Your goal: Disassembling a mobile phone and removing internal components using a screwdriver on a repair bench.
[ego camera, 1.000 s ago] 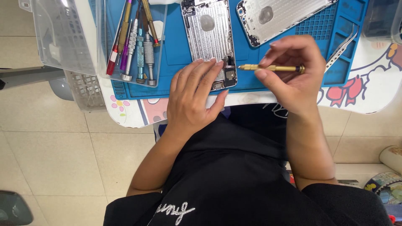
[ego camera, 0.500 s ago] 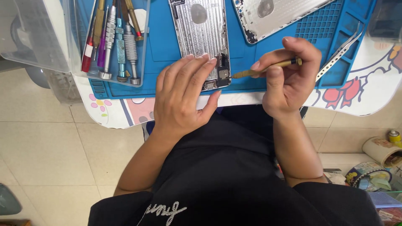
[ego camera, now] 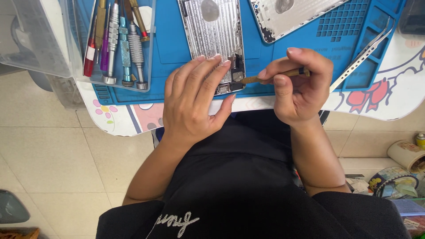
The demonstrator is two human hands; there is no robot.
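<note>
An opened silver phone housing (ego camera: 212, 35) lies on a blue work mat (ego camera: 170, 44) at the table's near edge. My left hand (ego camera: 192, 99) rests flat on the housing's lower end, fingers spread over it. My right hand (ego camera: 299, 86) grips a gold screwdriver (ego camera: 272, 75) and its tip touches the small parts at the housing's bottom right corner. A second silver back shell (ego camera: 292, 13) lies tilted on the mat further right.
A clear tray (ego camera: 117, 44) at the left holds several coloured screwdrivers. Metal tweezers (ego camera: 363, 55) lie on the mat's right side. A clear plastic box (ego camera: 31, 35) sits at far left. Tape rolls (ego camera: 394, 179) lie on the tiled floor, lower right.
My right hand has brought the screwdriver leftward and down until its tip meets the housing's lower corner. My left hand stays pressed on the housing.
</note>
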